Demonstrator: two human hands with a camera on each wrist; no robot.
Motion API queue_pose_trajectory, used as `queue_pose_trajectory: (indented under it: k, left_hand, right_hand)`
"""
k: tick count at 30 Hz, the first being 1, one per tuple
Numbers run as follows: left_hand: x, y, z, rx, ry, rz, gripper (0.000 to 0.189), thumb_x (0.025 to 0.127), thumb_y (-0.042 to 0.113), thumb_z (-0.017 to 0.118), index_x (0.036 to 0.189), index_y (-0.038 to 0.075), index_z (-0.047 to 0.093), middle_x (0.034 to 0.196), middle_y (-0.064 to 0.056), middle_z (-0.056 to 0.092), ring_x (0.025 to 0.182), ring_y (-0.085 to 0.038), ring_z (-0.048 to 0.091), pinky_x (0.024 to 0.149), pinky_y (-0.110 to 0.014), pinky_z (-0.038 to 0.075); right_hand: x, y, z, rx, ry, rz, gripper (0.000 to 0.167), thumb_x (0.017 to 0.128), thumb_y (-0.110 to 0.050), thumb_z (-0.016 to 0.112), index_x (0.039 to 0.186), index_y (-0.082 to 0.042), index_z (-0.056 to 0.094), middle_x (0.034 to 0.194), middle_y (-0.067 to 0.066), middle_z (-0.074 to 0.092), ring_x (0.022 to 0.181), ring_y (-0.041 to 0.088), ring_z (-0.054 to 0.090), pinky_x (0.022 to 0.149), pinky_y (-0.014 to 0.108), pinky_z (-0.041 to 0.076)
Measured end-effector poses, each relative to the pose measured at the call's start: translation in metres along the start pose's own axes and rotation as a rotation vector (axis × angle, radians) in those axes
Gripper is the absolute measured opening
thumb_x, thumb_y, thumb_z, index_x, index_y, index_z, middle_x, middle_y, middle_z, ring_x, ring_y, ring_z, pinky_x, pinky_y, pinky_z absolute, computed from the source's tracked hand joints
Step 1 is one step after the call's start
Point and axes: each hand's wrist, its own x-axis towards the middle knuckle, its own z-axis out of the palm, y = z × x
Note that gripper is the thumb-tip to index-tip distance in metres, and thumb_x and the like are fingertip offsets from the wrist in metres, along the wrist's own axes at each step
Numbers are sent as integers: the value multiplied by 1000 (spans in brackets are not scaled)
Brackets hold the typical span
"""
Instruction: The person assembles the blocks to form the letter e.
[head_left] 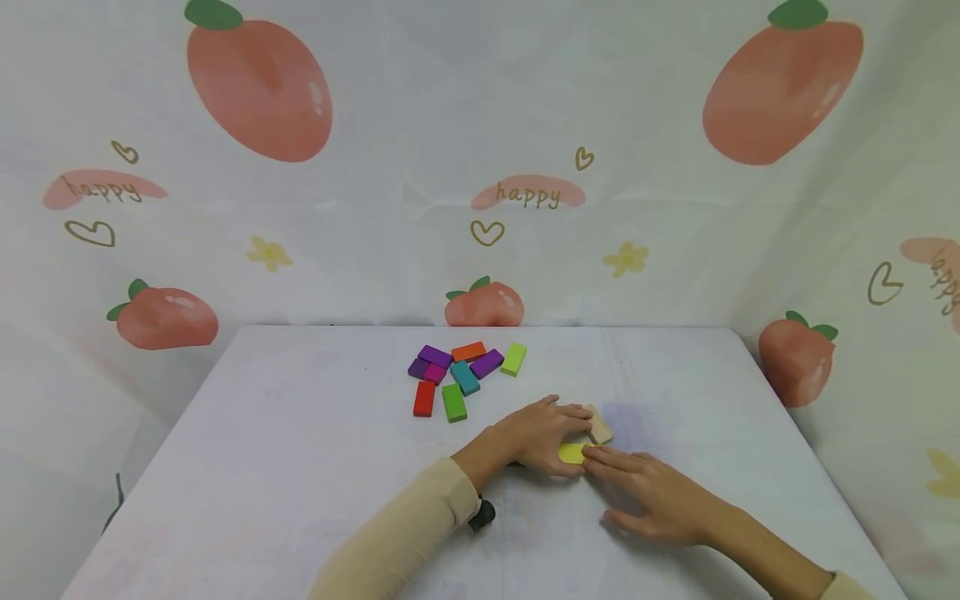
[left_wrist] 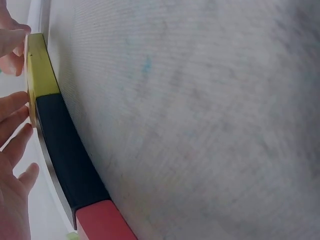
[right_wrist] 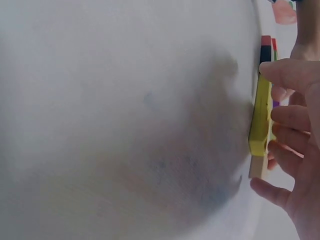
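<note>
My left hand [head_left: 543, 435] reaches over a row of flat wooden blocks. Its fingers stretch to the plain wood block [head_left: 598, 425], and the thumb lies by the near side of the yellow block [head_left: 572, 453]. From the right, my right hand [head_left: 660, 496] has straight fingers with the fingertips at the yellow block's right end; its thumb is held apart. A black block [left_wrist: 72, 150] and a pinkish-red block [left_wrist: 107, 222] continue the row in the left wrist view, mostly hidden under the left hand in the head view. The plain block sits at an angle beyond the yellow one.
Several coloured blocks lie loosely grouped farther back, among them a red block [head_left: 423, 399], a green block [head_left: 454, 402], a teal block [head_left: 465, 377] and a lime block [head_left: 513, 359]. A printed cloth [head_left: 390, 250] hangs behind the white table [head_left: 285, 467].
</note>
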Motion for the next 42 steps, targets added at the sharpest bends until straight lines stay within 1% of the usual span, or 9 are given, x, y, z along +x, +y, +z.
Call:
queue_pose_trajectory:
  k: [4, 12, 15, 18, 24, 30, 32, 36, 42]
  left_hand:
    - [0, -1, 1, -10, -11, -3, 66, 90, 55, 60, 143, 17, 55, 153, 4, 44, 144, -7, 33, 120, -43, 24]
    - [-3, 0, 0, 17, -24, 0, 69, 90, 57, 59, 146, 17, 52, 156, 4, 41, 146, -8, 30, 120, -43, 21]
    - [-4, -1, -2, 28, -27, -1, 69, 91, 57, 57, 147, 17, 51, 156, 4, 41, 146, -9, 30, 120, -43, 22]
    - [-7, -4, -5, 11, -22, -24, 67, 93, 55, 55, 147, 17, 51, 156, 3, 41, 145, -10, 32, 119, -43, 24]
    - [-16, -21, -11, -30, 27, -156, 62, 96, 52, 52, 148, 17, 50, 155, 1, 42, 145, -15, 34, 119, -43, 26]
    - [-26, -46, -13, 29, 162, -367, 56, 100, 43, 53, 147, 14, 50, 153, -4, 45, 143, -21, 38, 116, -48, 30]
    - [-28, -52, -14, 36, 185, -442, 54, 100, 40, 54, 146, 12, 51, 153, -5, 45, 143, -23, 38, 117, -50, 28]
    - [-31, -60, -14, 30, 163, -536, 53, 100, 39, 54, 145, 11, 52, 154, -6, 44, 144, -25, 36, 117, -55, 24]
    - [-32, -63, -12, 23, 132, -568, 51, 100, 39, 55, 143, 11, 55, 151, -6, 48, 143, -25, 37, 117, -58, 22]
  right_hand:
    - [0, 2, -2, -30, 18, 17, 59, 85, -35, 77, 134, -7, 61, 145, 11, 54, 129, 28, 55, 88, 49, 53]
    - [1, 3, -4, 3, -62, 89, 58, 91, -40, 71, 138, -10, 59, 149, 12, 49, 135, 33, 48, 92, 56, 49]
    - [1, 3, -5, 6, -61, 94, 58, 90, -39, 72, 138, -10, 59, 149, 12, 49, 135, 33, 48, 93, 58, 48]
    - [1, 4, -5, 5, -57, 94, 57, 90, -38, 72, 138, -11, 59, 148, 11, 50, 135, 33, 48, 93, 58, 48]
    - [1, 4, -4, 1, -60, 101, 56, 88, -37, 74, 137, -13, 60, 146, 12, 52, 132, 33, 52, 93, 57, 49]
    - [1, 4, -4, 27, -104, 133, 56, 90, -37, 72, 138, -14, 60, 148, 12, 50, 133, 33, 51, 94, 58, 48]
    - [2, 4, -5, 32, -111, 139, 55, 90, -37, 72, 138, -13, 60, 148, 12, 50, 133, 33, 51, 95, 59, 47]
    - [2, 3, -6, 35, -120, 148, 54, 89, -36, 72, 137, -13, 61, 147, 12, 52, 132, 33, 51, 95, 60, 46]
    - [3, 3, -6, 47, -122, 151, 53, 90, -36, 72, 136, -13, 62, 146, 12, 52, 132, 34, 52, 94, 59, 47]
